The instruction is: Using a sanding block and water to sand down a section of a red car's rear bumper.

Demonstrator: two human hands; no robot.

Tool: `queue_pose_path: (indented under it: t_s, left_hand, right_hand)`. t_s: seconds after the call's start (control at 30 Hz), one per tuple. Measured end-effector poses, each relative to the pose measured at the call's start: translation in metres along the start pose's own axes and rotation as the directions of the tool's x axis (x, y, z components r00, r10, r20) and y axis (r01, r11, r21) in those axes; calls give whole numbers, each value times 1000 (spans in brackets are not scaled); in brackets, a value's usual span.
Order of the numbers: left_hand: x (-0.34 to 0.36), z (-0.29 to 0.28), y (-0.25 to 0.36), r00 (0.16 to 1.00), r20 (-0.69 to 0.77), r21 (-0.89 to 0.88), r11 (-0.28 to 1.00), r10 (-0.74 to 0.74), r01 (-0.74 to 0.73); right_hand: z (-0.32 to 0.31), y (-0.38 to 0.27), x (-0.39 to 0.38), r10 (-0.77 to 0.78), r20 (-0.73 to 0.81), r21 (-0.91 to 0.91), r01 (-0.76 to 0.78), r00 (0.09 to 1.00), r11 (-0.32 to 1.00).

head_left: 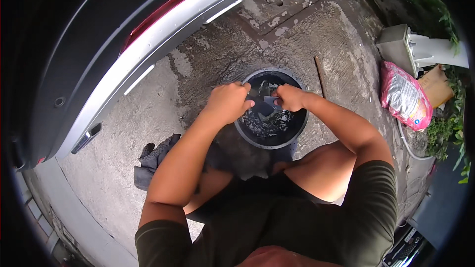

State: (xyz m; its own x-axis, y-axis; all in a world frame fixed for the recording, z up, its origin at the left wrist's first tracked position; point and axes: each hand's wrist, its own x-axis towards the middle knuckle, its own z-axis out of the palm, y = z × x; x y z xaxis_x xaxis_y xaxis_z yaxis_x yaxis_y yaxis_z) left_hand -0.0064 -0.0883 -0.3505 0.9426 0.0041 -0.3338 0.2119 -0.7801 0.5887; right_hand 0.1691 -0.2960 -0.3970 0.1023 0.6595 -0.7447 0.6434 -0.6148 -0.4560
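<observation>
A round dark bucket (pixel 243 137) of water stands on the ground in front of me, between my knees. My right hand (pixel 291 98) is over the water near the far right of the bucket, its fingers closed on a dark grey cloth (pixel 270 103) that hangs toward the surface. At the bucket's left rim is my left hand (pixel 228 102), fingers curled and thumb pointing inward; what it grips, if anything, I cannot make out. Glints and ripples show on the water (pixel 267 126).
A silver car's rear bumper (pixel 106 86) curves along the left. Bunched grey cloth (pixel 151 168) lies on the concrete by my left forearm. A thin stick (pixel 320 76) is right of the bucket. Farther right are a pink bag (pixel 405 96), a metal post base (pixel 396 47) and plants.
</observation>
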Motion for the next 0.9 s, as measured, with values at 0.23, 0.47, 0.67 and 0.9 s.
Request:
queue_pose_path:
  t_s: [0.23,0.47,0.67,0.9]
  left_hand:
    - [21,7,9,987,97,-303,949,127,-93]
    - [18,26,-2,956,278,-119,991,90,-59]
    - [21,17,-6,986,122,-277,958,116,-79]
    - [3,-10,1,969,141,-588,771,-201,245]
  right_hand:
    - [-28,-51,-63,99,46,160,-105,994,982]
    - [-21,-59,-29,131,262,-101,-108,956,989]
    - [42,2,28,320,-162,-19,-328,933,945]
    - [-4,-53,6,114,156,-286,-65,981,956]
